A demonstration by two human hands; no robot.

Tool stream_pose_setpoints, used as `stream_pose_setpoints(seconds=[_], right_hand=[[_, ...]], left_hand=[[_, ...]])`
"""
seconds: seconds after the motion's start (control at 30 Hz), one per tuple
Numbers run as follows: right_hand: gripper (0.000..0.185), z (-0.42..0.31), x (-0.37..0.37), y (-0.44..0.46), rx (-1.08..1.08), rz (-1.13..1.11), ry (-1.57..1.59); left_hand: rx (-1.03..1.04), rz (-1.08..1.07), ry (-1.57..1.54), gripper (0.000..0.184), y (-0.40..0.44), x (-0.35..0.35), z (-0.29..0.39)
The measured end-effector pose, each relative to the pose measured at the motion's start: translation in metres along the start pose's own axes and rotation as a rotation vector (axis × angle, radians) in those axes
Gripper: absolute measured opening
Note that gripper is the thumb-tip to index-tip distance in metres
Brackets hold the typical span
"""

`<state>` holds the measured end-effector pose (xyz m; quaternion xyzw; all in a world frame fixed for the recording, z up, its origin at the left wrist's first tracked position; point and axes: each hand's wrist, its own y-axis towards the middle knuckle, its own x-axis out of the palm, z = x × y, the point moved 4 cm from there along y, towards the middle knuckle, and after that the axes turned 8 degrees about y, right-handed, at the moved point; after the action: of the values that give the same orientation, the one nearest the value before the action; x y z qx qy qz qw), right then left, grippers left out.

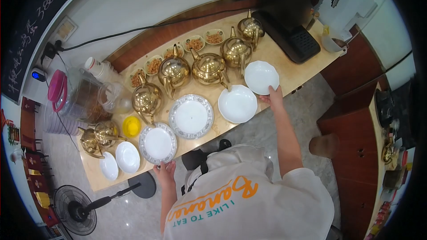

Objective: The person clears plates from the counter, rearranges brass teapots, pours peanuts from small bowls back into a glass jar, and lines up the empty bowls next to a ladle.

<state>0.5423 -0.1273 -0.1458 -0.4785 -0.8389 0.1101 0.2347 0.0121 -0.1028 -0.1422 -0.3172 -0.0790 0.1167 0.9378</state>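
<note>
The right hand [273,98] grips the near rim of a white plate [261,77] on the surface [293,73], right of another pale dish [237,103]. The left hand [165,172] meets a patterned plate's [158,143] rim — whether gripping, I cannot tell.

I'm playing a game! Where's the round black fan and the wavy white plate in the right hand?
Round black fan [78,211]: head view, on its centre.
Wavy white plate [261,77] in right hand [273,99]: head view, its middle.
</note>
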Motion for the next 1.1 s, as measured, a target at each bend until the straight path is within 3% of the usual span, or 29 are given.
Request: stream_pose_setpoints(seconds=[0.23, 0.73, 0.83, 1.1], right_hand=[[0.035, -0.003, -0.022, -0.030, -0.127, 0.122, 0.070], [0.039, 0.014, 0.008, -0.124, -0.018, -0.199, -0.140], [0.039, 0.014, 0.017, -0.125, -0.003, -0.208, -0.132], [0.040, 0.029, 0.027, -0.118, -0.003, -0.159, -0.158]], left_hand=[[0.017, 0.027, -0.027, 0.035, -0.001, 0.001, -0.001], [0.030, 0.058, 0.000, 0.034, -0.006, 0.007, -0.002], [-0.101, -0.019, 0.090, 0.031, -0.017, 0.012, -0.007], [-0.102, -0.150, 0.207, 0.042, -0.026, 0.023, -0.012]])
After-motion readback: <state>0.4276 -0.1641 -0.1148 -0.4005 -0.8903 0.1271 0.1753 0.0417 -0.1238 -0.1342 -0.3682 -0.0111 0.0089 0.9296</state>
